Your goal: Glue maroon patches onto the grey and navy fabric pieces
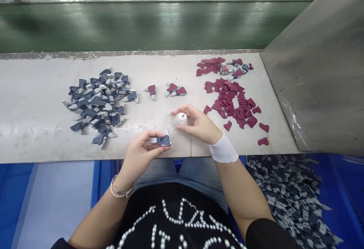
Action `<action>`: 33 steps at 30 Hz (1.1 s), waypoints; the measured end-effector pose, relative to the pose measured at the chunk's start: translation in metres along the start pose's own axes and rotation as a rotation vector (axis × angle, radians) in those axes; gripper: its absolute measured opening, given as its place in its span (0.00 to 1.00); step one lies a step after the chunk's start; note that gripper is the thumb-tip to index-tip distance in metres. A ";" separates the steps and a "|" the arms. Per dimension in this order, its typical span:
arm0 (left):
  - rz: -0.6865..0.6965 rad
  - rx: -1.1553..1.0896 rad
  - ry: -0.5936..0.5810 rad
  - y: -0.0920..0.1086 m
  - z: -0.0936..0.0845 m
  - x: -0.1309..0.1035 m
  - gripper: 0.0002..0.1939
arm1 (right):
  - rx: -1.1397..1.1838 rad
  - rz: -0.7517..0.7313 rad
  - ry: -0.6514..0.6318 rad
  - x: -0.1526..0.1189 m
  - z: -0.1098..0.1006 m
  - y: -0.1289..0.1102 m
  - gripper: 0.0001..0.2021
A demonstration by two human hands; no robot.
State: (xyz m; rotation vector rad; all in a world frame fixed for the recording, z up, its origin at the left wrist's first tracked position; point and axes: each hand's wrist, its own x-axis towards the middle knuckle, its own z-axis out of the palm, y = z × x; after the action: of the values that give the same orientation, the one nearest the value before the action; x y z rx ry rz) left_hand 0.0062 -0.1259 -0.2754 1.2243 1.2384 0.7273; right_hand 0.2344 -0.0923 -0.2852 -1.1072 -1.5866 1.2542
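Note:
My left hand [144, 146] pinches a dark blue-grey and white plastic piece [163, 140] between thumb and fingers, just above the table's front edge. To its right, my right hand [199, 124] has its thumb and fingers around a small white bottle [181, 118], seen from above with a small grey tip. The bottle and the piece are apart. Beyond my hands lie a single piece with a maroon inlay [151, 90] and a little group of maroon-inlaid pieces [175, 90].
A heap of blue-grey and white pieces [99, 103] lies left on the table [36, 112]. Loose maroon parts [227, 97] spread over the right side. A metal panel [318, 63] bounds the right; a green belt [136, 25] runs behind. A blue bin [345, 188] below holds many pieces.

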 end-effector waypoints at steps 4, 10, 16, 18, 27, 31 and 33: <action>0.028 0.002 0.001 -0.002 0.001 0.000 0.16 | -0.136 0.059 0.086 -0.022 -0.026 -0.004 0.24; 0.040 0.025 -0.073 0.002 0.008 -0.002 0.13 | -0.646 0.251 0.149 -0.058 -0.061 -0.004 0.11; 0.050 0.030 -0.102 0.004 0.023 -0.003 0.14 | -0.666 0.281 0.166 -0.048 -0.035 0.005 0.03; 0.092 0.039 -0.087 0.002 0.027 -0.003 0.13 | -0.622 0.280 0.153 -0.048 -0.028 0.002 0.04; 0.274 0.014 -0.016 -0.007 0.037 -0.001 0.11 | 0.018 0.228 -0.023 -0.072 -0.007 -0.043 0.04; 0.431 0.141 0.002 -0.006 0.039 -0.003 0.11 | 0.291 0.265 0.001 -0.072 0.007 -0.043 0.04; 0.523 0.222 0.026 -0.006 0.039 -0.005 0.12 | 0.383 0.288 0.036 -0.071 0.010 -0.039 0.06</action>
State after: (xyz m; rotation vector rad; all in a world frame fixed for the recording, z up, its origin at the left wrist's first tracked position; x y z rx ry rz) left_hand 0.0409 -0.1429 -0.2841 1.7591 1.0437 1.0020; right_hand 0.2395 -0.1678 -0.2537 -1.1238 -1.1210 1.6370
